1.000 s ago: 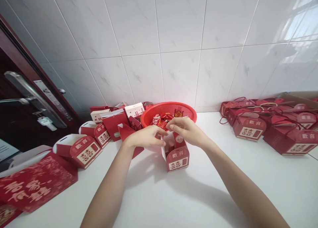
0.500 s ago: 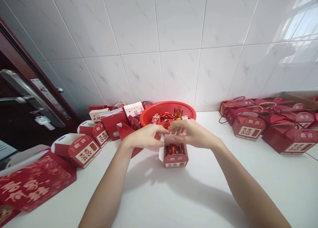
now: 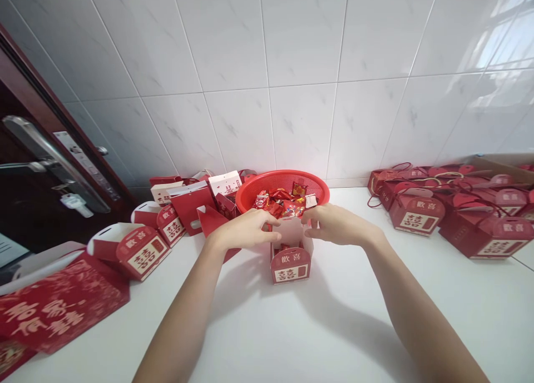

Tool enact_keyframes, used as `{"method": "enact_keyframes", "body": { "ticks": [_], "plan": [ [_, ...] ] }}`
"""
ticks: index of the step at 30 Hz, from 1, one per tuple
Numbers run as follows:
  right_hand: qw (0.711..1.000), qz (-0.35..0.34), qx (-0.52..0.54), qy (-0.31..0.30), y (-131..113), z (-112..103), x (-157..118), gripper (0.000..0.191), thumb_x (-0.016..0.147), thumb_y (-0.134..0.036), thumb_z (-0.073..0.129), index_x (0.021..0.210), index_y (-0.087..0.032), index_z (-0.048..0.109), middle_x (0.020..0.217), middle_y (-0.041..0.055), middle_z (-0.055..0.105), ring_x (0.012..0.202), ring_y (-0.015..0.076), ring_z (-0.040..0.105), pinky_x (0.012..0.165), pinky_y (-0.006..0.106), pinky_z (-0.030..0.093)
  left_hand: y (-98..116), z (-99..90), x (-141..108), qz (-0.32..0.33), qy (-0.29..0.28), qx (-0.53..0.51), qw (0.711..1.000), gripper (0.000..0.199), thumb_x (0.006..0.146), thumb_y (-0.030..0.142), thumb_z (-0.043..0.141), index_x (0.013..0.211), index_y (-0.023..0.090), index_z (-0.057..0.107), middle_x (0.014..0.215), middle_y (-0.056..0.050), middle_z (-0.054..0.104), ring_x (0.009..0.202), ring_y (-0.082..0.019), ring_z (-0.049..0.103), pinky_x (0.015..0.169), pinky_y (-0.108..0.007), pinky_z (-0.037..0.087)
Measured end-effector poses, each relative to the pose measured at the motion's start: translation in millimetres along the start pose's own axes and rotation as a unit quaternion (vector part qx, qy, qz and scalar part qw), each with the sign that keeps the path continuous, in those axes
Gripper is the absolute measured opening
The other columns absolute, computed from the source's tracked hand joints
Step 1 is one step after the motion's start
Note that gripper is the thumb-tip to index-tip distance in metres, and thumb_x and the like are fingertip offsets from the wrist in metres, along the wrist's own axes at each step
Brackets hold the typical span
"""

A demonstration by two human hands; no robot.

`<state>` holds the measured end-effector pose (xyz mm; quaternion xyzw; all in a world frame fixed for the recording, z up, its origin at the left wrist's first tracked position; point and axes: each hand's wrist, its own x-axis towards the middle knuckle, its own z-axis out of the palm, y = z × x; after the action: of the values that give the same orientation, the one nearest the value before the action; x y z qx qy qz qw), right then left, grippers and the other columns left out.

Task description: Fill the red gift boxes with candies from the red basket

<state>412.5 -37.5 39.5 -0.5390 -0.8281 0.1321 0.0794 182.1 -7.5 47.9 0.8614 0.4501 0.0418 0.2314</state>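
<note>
A small red paper candy box with a pale label stands on the white table before me, its top still open. Red-wrapped sweets show inside, partly hidden by the front panel. My left hand is at the box's left rim, thumb and fingers closing on the edge. On the other side, my right hand pinches the right rim near the upright back flap. Just behind the box is a red plastic basket holding wrapped candies.
Unfilled-looking red boxes and a larger red bag line the left side. Several closed red boxes with cord handles crowd the right, by a cardboard carton. A tiled wall rises behind; a door handle is far left.
Both hands have moved apart from above the box to its two sides. The box's front panel stands more upright, and its label shows fully.
</note>
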Motion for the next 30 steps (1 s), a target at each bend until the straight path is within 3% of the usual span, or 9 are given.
{"method": "enact_keyframes", "body": {
  "ticks": [5, 10, 15, 18, 23, 27, 30],
  "plan": [
    [0.998, -0.057, 0.019, -0.002, -10.5, 10.5, 11.4, 0.011, 0.088, -0.018, 0.056, 0.093, -0.019, 0.066, 0.084, 0.0039, 0.070, 0.070, 0.0153, 0.058, 0.057, 0.026, 0.031, 6.9, 9.1, 4.5, 0.031, 0.005, 0.032, 0.999, 0.032, 0.089, 0.044, 0.053, 0.100, 0.023, 0.075, 0.093, -0.004, 0.074, 0.082, -0.023, 0.066, 0.066, -0.029, 0.043],
    [0.998, -0.069, 0.000, -0.008, -17.3, 16.4, 15.6, 0.010, 0.087, -0.024, 0.058, 0.078, -0.019, 0.057, 0.070, 0.0005, 0.062, 0.060, 0.0124, 0.049, 0.053, 0.027, 0.026, 6.8, 16.8, 6.7, 0.048, 0.017, 0.018, 0.999, 0.028, 0.091, 0.043, 0.051, 0.091, 0.025, 0.073, 0.086, -0.002, 0.073, 0.074, -0.021, 0.064, 0.064, -0.028, 0.040],
    [0.995, -0.089, 0.020, -0.028, -19.0, 12.2, 7.5, 0.009, 0.086, -0.023, 0.062, 0.079, -0.019, 0.056, 0.073, -0.0001, 0.062, 0.061, 0.0125, 0.049, 0.053, 0.026, 0.027, 7.2, 16.6, 4.7, 0.039, 0.016, 0.009, 0.999, 0.029, 0.090, 0.043, 0.051, 0.084, 0.024, 0.072, 0.078, -0.002, 0.070, 0.069, -0.020, 0.061, 0.059, -0.028, 0.037],
    [0.992, -0.101, 0.065, -0.024, -20.1, 14.3, -1.9, 0.005, 0.088, -0.024, 0.061, 0.092, -0.020, 0.060, 0.081, 0.0014, 0.065, 0.067, 0.0145, 0.054, 0.056, 0.026, 0.033, 9.6, 15.8, 3.0, 0.051, 0.017, 0.000, 0.999, 0.029, 0.090, 0.043, 0.050, 0.083, 0.026, 0.072, 0.073, 0.000, 0.067, 0.065, -0.018, 0.058, 0.057, -0.027, 0.036],
    [0.984, -0.111, 0.133, 0.050, -18.8, 34.1, -21.2, 0.020, 0.099, -0.026, 0.046, 0.114, -0.020, 0.057, 0.101, 0.0065, 0.069, 0.081, 0.0188, 0.062, 0.068, 0.030, 0.045, 11.3, 19.2, 2.6, 0.060, 0.035, 0.008, 0.998, 0.029, 0.091, 0.042, 0.050, 0.084, 0.027, 0.074, 0.073, -0.001, 0.066, 0.068, -0.020, 0.059, 0.058, -0.026, 0.037],
    [0.976, -0.116, 0.149, 0.110, -12.5, 59.2, -34.7, 0.028, 0.103, -0.037, 0.041, 0.116, -0.021, 0.058, 0.107, 0.0095, 0.069, 0.091, 0.0223, 0.064, 0.078, 0.036, 0.050, 10.8, 28.5, 4.0, 0.057, 0.101, -0.001, 0.993, 0.027, 0.090, 0.042, 0.054, 0.101, 0.031, 0.076, 0.087, -0.003, 0.071, 0.086, -0.025, 0.064, 0.073, -0.028, 0.045],
    [0.968, -0.124, 0.144, 0.161, -6.3, 77.8, -40.6, 0.026, 0.101, -0.037, 0.044, 0.113, -0.021, 0.060, 0.107, 0.0114, 0.069, 0.096, 0.0246, 0.064, 0.082, 0.040, 0.052, 12.0, 35.5, 2.5, 0.026, 0.119, 0.029, 0.992, 0.034, 0.094, 0.040, 0.046, 0.116, 0.034, 0.072, 0.090, -0.004, 0.069, 0.085, -0.025, 0.063, 0.075, -0.029, 0.045]
  ]
}}
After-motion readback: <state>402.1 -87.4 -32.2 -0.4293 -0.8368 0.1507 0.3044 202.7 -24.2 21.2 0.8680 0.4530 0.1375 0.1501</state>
